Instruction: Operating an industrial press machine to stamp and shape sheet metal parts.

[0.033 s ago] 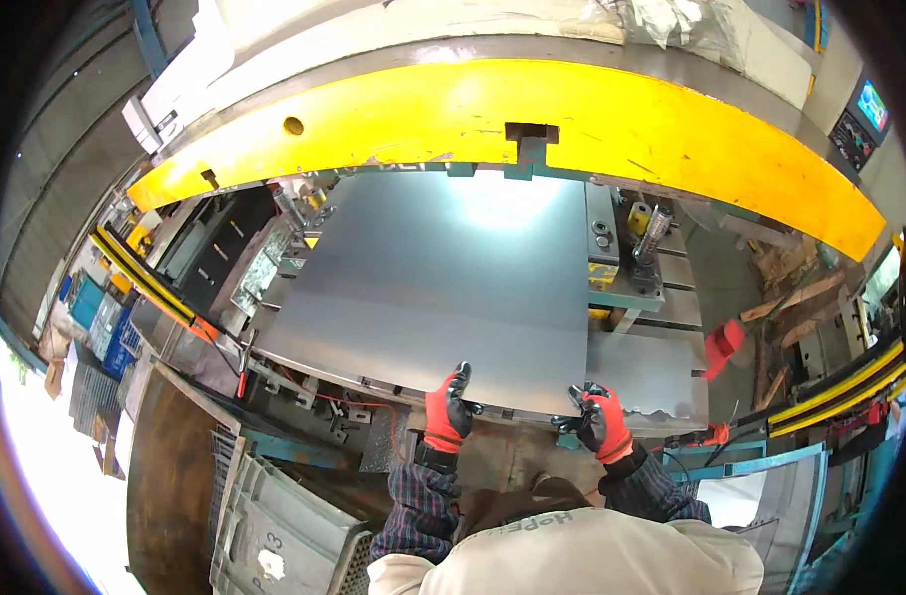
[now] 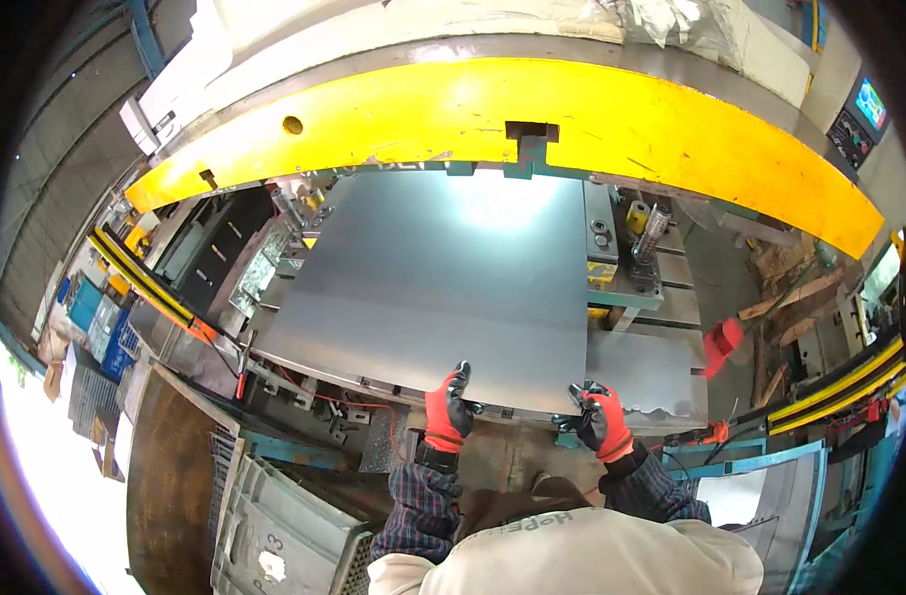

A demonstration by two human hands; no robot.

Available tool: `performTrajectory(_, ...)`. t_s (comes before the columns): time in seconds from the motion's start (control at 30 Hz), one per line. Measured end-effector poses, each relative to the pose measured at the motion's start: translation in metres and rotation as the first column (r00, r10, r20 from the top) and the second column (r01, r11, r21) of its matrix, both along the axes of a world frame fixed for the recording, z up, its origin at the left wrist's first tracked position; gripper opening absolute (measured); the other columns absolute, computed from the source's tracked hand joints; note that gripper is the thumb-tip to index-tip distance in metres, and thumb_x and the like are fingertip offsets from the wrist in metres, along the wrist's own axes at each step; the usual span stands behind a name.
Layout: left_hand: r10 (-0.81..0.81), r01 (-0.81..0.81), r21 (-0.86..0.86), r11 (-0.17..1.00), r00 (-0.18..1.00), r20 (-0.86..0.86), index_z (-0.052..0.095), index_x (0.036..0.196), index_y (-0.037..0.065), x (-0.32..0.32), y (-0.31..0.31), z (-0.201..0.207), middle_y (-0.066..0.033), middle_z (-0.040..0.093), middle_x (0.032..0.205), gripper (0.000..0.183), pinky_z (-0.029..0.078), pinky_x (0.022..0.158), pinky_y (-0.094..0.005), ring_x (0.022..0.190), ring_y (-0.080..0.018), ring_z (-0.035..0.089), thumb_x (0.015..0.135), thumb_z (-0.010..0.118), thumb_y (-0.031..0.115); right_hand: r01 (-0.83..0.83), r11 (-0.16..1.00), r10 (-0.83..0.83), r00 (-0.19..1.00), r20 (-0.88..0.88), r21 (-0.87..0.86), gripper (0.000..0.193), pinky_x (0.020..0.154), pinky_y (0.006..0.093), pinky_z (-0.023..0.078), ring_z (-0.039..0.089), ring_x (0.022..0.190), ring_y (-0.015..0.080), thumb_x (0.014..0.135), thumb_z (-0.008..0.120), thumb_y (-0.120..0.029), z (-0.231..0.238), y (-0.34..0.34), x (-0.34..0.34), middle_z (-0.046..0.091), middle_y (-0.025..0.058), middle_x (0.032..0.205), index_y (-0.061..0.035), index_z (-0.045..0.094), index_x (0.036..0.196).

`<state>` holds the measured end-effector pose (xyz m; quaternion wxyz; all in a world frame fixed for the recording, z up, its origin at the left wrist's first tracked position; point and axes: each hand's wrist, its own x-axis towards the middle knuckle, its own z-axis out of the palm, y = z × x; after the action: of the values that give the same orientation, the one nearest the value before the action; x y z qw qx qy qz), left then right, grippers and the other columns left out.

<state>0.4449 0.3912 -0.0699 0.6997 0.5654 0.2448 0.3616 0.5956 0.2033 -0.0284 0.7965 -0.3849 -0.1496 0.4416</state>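
A large flat grey metal sheet [image 2: 423, 288] lies on the press bed and reaches back beneath the yellow press beam [image 2: 403, 111]. My left hand [image 2: 450, 412], in a red glove with black palm and fingers, pinches the sheet's near edge, thumb on top and the other fingers partly hidden below. Close to the near right corner, my right hand [image 2: 600, 416] in a matching glove holds the same edge, its thumb over the top. Bright light reflects off the sheet's far part.
Right of the sheet stand a die block [image 2: 601, 233] and a spring-wrapped guide post [image 2: 651, 230]. Yellow-and-black bars flank the bed at left [image 2: 145, 278] and right [image 2: 840, 387]. A grey plastic crate [image 2: 284, 526] sits at lower left, and a blue-framed cart [image 2: 770, 496] at lower right.
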Motion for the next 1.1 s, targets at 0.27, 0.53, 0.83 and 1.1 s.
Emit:
performTrajectory(0.27,0.079,-0.083,-0.142,0.986,0.996,-0.034,0.046,0.106,0.002,0.01,0.0,-0.002,-0.0078,0.049,0.107,0.032,0.049,0.053,-0.027,0.088,-0.0165,0.052,0.077,0.047,0.014,0.012,1.0,-0.013,0.988,-0.155,-0.006,0.04,0.072,0.0367,0.044,0.051,0.087,0.0237,0.082,0.038,-0.032,-0.041,-0.02,-0.002,0.051,0.014,0.099,-0.002,0.042,0.108)
performTrajectory(0.53,0.149,-0.15,-0.361,0.921,0.988,-0.03,0.055,0.095,0.008,0.022,-0.005,0.013,-0.0012,0.056,0.084,0.026,0.039,0.037,-0.0228,0.05,-0.0109,0.049,0.076,0.052,0.025,0.038,0.872,0.413,0.477,0.775,-0.488,0.034,0.074,0.037,0.043,0.052,0.085,0.0292,0.075,0.047,-0.025,-0.231,-0.154,-0.017,0.054,0.0163,0.087,-0.0022,0.048,0.1)
performTrajectory(0.83,0.236,-0.137,-0.513,0.848,0.963,0.132,0.059,0.078,0.006,0.022,-0.009,0.025,-0.001,0.054,0.062,0.016,0.033,0.032,-0.0233,0.041,-0.01,0.046,0.073,0.057,0.021,-0.034,0.563,0.817,-0.123,0.563,-0.826,0.045,0.07,0.039,0.042,0.052,0.084,0.026,0.061,0.054,-0.034,-0.356,-0.246,0.024,0.053,0.0138,0.089,-0.0026,0.051,0.094)
performTrajectory(1.1,0.213,-0.163,-0.523,0.837,0.976,0.037,0.057,0.074,0.007,0.032,-0.009,0.035,-0.0012,0.052,0.06,0.016,0.033,0.032,-0.0235,0.042,-0.0106,0.046,0.069,0.061,0.022,-0.42,0.741,0.472,-0.229,0.851,-0.524,0.05,0.065,0.0382,0.04,0.051,0.084,0.0254,0.056,0.056,-0.038,-0.452,-0.245,0.072,0.051,0.013,0.09,-0.0042,0.051,0.092)
